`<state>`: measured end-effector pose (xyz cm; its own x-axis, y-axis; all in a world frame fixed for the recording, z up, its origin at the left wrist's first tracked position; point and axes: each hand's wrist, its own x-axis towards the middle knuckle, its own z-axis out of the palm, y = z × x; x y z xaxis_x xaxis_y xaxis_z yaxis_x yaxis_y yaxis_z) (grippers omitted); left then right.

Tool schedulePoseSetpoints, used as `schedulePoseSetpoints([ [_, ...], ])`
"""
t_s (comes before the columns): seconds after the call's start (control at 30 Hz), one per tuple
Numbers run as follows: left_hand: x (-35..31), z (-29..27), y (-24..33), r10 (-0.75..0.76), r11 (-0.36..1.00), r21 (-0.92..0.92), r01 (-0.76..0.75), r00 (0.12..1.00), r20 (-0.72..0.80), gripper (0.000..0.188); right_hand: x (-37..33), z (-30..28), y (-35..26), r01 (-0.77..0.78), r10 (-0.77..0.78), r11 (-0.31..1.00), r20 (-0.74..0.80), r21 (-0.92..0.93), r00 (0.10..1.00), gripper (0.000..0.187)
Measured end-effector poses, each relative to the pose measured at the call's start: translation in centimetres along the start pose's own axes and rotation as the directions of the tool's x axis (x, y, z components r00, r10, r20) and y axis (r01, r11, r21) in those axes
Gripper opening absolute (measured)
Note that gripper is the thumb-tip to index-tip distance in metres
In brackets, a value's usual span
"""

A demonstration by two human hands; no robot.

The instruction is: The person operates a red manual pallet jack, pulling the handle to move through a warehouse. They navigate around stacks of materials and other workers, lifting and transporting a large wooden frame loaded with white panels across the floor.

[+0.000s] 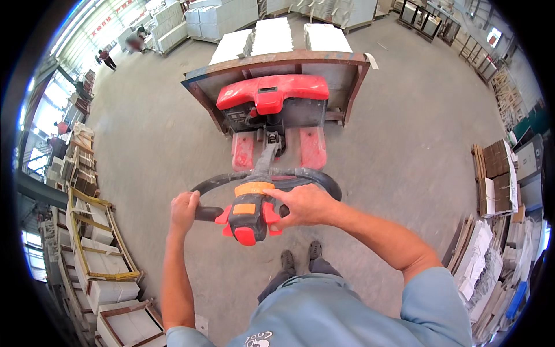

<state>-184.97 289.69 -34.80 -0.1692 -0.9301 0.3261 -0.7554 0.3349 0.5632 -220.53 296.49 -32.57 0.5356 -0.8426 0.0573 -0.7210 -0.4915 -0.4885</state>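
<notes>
A red and black powered pallet truck [272, 92] stands ahead of me, its tiller arm reaching back toward my body. At the near end is a black control head [245, 218] with orange panels and red buttons. My left hand [184, 211] is wrapped round the left grip of the handle [208, 214]. My right hand [303, 205] closes round the right grip, its index finger stretched onto the upper orange panel; that grip is mostly hidden by the hand. Beyond the truck body rises a brown-framed rack [347, 87] carrying stacks of white slabs [273, 36].
Grey concrete floor [404, 133] surrounds the truck. Yellow-edged frames [110, 274] and crates line the left side; stacked boards [500, 179] and wrapped slabs [477, 260] line the right. Large white stacks [222, 20] stand at the back. A person [107, 59] is far off at the left.
</notes>
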Motion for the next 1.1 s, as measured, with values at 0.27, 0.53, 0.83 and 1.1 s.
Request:
schedulePoseSetpoints([
  [0.27, 0.0, 0.4, 1.2, -0.169, 0.978, 0.126, 0.164, 0.985, 0.028, 0.062, -0.1, 0.5, -0.7, -0.008, 0.009, 0.998, 0.019, -0.062, 1.000, 0.090],
  [0.53, 0.2, 1.9, -0.7, -0.068, 0.997, 0.029, 0.071, 0.992, -0.104, 0.057, 0.2, 0.5, 0.0, -0.019, 0.020, 0.999, 0.023, -0.045, 1.000, 0.087],
  [0.83, 0.6, 1.6, -0.8, -0.124, 0.992, 0.018, 0.125, 0.990, -0.073, 0.060, 0.7, -0.5, -0.3, -0.047, 0.048, 0.999, 0.068, -0.006, 0.997, 0.092],
  [1.1, 0.4, 1.4, -0.2, -0.125, 0.991, 0.033, 0.127, 0.991, -0.042, 0.059, 0.4, 0.3, 0.3, -0.008, 0.010, 0.998, 0.028, -0.068, 1.000, 0.090],
])
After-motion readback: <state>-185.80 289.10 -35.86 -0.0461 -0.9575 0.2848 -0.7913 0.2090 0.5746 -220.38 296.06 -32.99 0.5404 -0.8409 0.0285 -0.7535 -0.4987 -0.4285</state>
